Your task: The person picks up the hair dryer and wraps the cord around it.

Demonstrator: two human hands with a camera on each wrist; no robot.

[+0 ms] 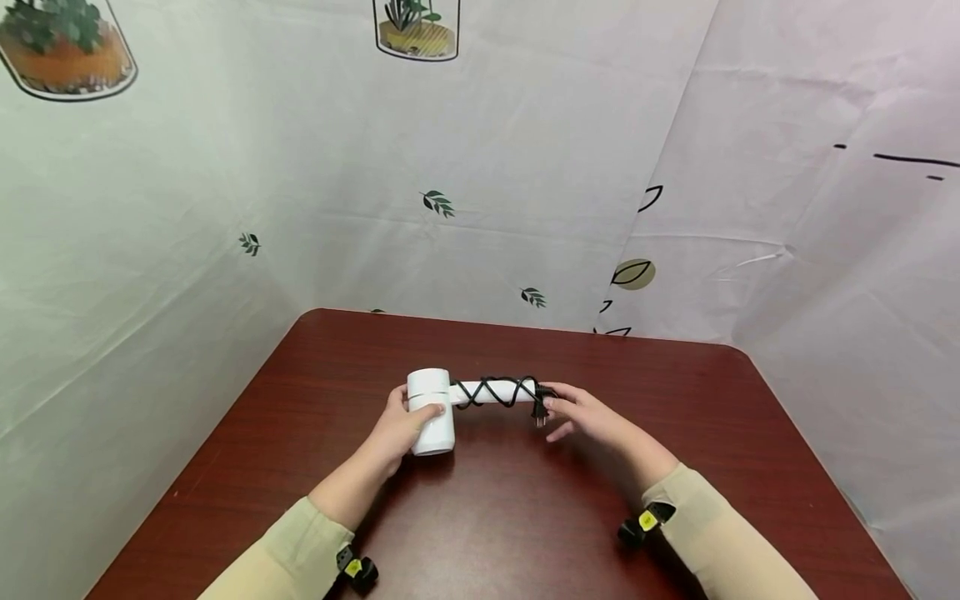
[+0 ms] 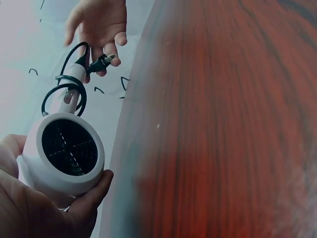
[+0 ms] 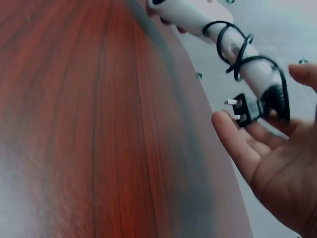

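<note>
A white hair dryer is held above the tabletop, its handle pointing right. My left hand grips the barrel, thumb across the near side. In the left wrist view, the round dark grille at the barrel's end faces the camera. A black cord winds in loops around the handle. At the handle's end, the black two-pin plug hangs loose. My right hand is beside it, palm turned up and fingers spread under the plug and cord end; whether they touch is unclear.
The dark red wood-grain table spreads beneath both hands. Pale patterned sheets hang behind it and along both sides. A small black camera is strapped to each wrist over the light sleeves.
</note>
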